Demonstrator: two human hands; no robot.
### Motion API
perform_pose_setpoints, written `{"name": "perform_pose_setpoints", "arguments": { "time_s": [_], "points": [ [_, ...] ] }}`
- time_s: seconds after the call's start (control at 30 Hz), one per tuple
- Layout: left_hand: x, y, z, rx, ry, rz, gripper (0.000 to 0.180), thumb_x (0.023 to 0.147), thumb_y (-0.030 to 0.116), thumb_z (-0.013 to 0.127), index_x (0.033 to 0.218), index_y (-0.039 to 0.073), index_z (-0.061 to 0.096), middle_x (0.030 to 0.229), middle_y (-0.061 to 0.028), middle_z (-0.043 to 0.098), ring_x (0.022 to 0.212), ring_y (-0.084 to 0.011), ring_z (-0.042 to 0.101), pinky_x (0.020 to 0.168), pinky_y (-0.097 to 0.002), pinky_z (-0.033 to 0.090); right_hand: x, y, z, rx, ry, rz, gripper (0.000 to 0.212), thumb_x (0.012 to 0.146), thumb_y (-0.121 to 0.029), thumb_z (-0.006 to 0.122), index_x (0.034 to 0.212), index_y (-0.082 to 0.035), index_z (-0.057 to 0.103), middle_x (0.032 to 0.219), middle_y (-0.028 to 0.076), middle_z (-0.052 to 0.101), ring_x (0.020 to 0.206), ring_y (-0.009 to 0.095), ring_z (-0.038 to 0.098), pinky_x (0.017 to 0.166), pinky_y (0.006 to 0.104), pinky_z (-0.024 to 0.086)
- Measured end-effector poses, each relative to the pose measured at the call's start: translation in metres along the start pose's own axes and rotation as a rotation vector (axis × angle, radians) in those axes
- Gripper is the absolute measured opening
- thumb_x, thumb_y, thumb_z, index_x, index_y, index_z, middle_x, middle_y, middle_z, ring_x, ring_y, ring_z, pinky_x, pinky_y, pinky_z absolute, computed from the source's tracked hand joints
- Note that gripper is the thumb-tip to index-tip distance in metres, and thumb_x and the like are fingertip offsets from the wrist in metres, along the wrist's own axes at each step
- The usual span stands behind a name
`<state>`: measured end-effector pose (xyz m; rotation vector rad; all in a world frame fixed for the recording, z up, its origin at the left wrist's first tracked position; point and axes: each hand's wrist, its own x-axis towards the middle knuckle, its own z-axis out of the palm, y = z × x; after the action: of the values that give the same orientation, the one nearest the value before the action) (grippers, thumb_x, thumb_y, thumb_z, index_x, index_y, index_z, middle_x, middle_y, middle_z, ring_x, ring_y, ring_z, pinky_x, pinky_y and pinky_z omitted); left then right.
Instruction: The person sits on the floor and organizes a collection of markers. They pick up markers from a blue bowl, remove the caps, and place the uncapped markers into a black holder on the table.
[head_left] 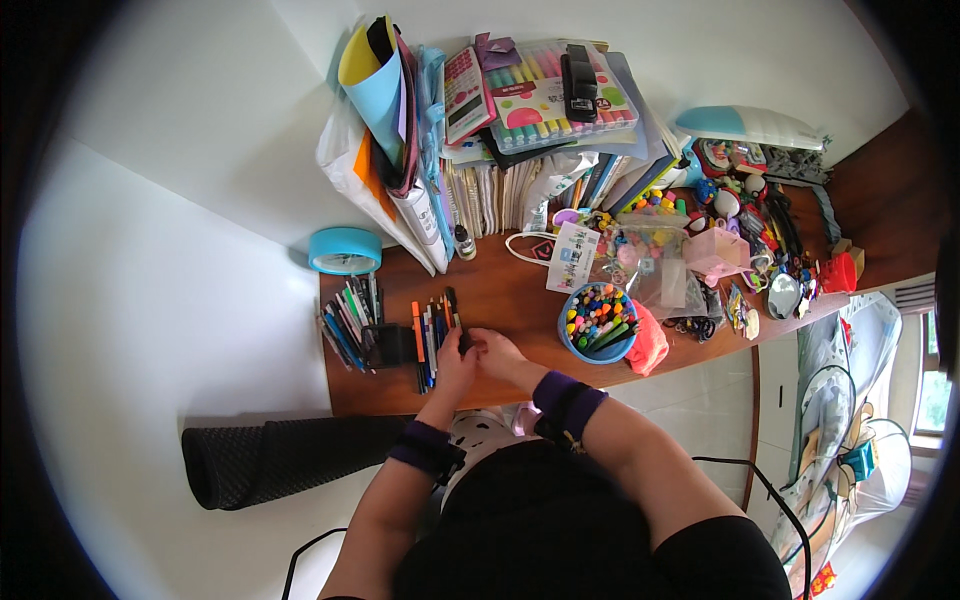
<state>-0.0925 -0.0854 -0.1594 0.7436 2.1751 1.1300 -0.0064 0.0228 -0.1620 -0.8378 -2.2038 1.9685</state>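
Observation:
My left hand (457, 366) and my right hand (500, 357) meet over the front part of a brown wooden desk. Their fingertips are drawn in close to each other, and a small dark thing shows between them, too small to name. Just left of my left hand lies a row of pens (433, 335), side by side, with an orange one (418, 330) at its left end. Further left, a second bunch of pens and pencils (348, 315) lies at a black pen holder (388, 345). Both wrists wear dark purple bands.
Right of my hands stands a blue tub (598, 350) of colored markers, beside a coral-red cloth (649, 340). Behind are books and folders, topped by a marker case (555, 95) and a black stapler (579, 85). A blue round clock-like object (345, 251) stands back left; toys crowd the right.

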Motion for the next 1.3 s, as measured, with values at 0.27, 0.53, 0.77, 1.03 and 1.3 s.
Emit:
{"name": "perform_pose_setpoints", "arguments": {
  "time_s": [0.27,0.53,0.77,1.03,1.3],
  "points": [
    [0.009,0.010,0.000,0.056,0.114,0.095,0.049,0.084,0.013,0.059,0.127,-0.009,0.048,0.130,-0.0286,0.051,0.122,-0.0432,0.047,0.104,-0.0438,0.039,0.011,-0.011,0.000,0.035,-0.003,0.006,0.038,0.084,0.002,0.053,0.122,0.002,0.056,0.113,0.018,0.065,0.103,0.026,0.064,0.087,0.0325,0.051],
    [0.026,-0.011,0.010,-0.002,0.040,-0.024,0.049,0.089,0.013,0.060,0.132,-0.005,0.046,0.125,-0.0217,0.057,0.111,-0.0278,0.058,0.091,-0.0341,0.048,0.020,0.004,0.005,0.011,0.045,-0.027,0.037,0.083,-0.004,0.056,0.120,0.000,0.058,0.107,0.019,0.067,0.099,0.031,0.065,0.083,0.0349,0.051],
    [0.018,0.008,0.012,-0.167,-0.004,-0.135,0.049,0.090,0.015,0.061,0.130,-0.008,0.046,0.115,-0.0187,0.063,0.098,-0.0246,0.065,0.084,-0.0309,0.051,0.018,0.013,-0.001,0.059,-0.008,0.118,0.039,0.086,0.001,0.053,0.125,0.004,0.052,0.107,0.015,0.067,0.096,0.021,0.066,0.082,0.0301,0.051],
    [0.000,0.039,0.001,-0.291,-0.049,-0.054,0.044,0.090,0.012,0.061,0.128,-0.007,0.049,0.107,-0.0139,0.064,0.093,-0.0191,0.064,0.079,-0.0300,0.051,-0.018,-0.021,-0.020,0.091,0.070,-0.016,0.038,0.085,0.001,0.058,0.122,0.001,0.053,0.110,0.015,0.066,0.099,0.022,0.066,0.083,0.0318,0.052],
    [-0.035,0.102,-0.011,-0.420,-0.096,0.049,0.048,0.092,0.006,0.059,0.137,-0.001,0.043,0.113,-0.0089,0.060,0.102,-0.0147,0.059,0.090,-0.0263,0.047,-0.065,-0.088,-0.063,-0.023,0.255,-0.173,0.034,0.085,-0.006,0.066,0.117,-0.003,0.055,0.105,0.014,0.069,0.097,0.028,0.068,0.083,0.0345,0.053]
  ]
}}
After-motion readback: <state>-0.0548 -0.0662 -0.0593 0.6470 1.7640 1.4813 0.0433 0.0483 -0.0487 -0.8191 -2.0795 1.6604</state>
